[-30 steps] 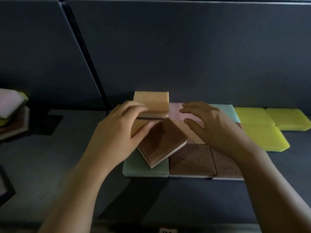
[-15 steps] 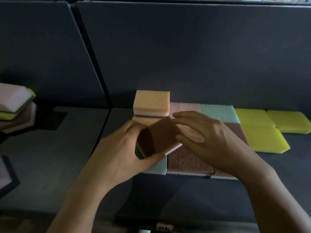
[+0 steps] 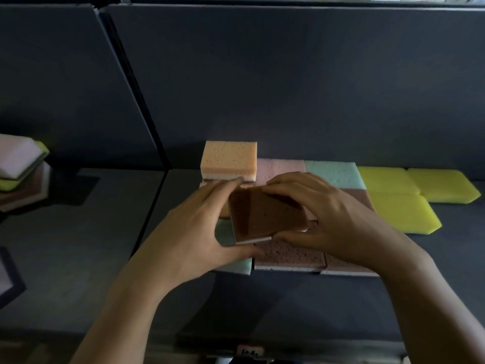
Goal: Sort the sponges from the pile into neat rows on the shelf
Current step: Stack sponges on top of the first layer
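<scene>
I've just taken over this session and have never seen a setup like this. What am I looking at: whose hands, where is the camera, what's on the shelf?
There is no machine here. These are a person's two bare hands, filmed by one wide-angle camera worn on the head, looking forward and down. The left hand and right hand together grip a brown sponge, held tilted above the rows. On the dark shelf flat sponges lie side by side: a pink sponge, a pale green sponge, speckled brown sponges at the front, and yellow sponges to the right. An orange sponge sits on top of others at the back left. At the far left is the pile of sponges not yet sorted.
</scene>
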A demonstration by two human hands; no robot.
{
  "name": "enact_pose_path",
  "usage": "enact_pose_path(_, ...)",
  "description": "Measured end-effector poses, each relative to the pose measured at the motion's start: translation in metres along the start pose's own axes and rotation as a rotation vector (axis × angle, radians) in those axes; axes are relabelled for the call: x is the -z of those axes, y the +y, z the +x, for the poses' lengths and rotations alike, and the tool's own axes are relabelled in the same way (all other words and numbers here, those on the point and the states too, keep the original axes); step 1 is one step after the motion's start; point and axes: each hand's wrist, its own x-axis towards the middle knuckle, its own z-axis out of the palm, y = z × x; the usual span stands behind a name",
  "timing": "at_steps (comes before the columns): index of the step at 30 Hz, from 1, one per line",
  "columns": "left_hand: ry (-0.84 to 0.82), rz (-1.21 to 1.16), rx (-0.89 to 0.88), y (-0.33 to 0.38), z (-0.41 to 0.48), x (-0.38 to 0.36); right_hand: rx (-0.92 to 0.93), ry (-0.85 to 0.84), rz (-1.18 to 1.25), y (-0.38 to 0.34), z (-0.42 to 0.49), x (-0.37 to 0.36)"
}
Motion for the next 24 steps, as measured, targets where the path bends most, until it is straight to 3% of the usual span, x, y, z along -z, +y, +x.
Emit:
enact_pose_path(13,0.121,-0.015,-0.069,0.005,0.02,-0.002,-0.017,0.118,-0.195,-0.009,0.002,0.008)
enact_pose_path(24,0.142,0.166,-0.015,-0.009,0.041,0.007,-0.114,0.15,-0.213,0.011,0.015,0.01)
